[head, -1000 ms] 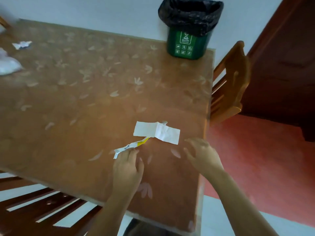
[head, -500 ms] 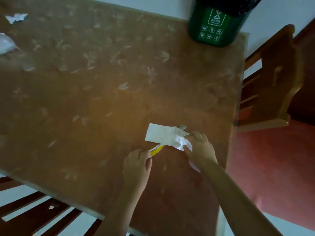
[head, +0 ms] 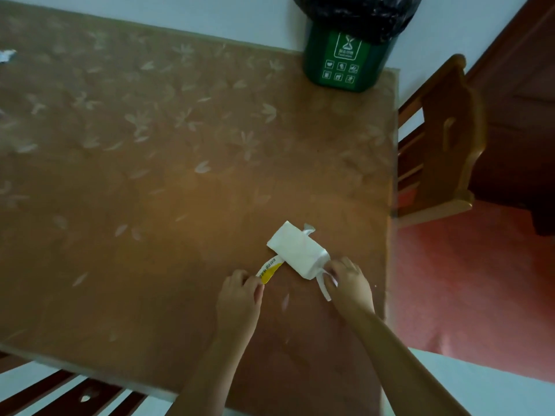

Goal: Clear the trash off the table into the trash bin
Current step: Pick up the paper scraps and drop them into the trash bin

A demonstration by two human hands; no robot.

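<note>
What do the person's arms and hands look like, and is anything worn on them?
Both hands are bare: the left hand and the right hand show no gloves, and no ring is visible on the fingers. The forearms are bare too, with no sleeve, watch or bracelet in view.

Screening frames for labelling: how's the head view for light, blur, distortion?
Head view: dim and warm, with a brighter orange patch on the brown leaf-patterned table; soft all over, the left hand pinching the yellow-and-white wrapper strip and the right hand gripping the white folded paper slightly smeared; wide-angle bends the table's far edge; the green plastic trash bin is cropped at the top.
</note>
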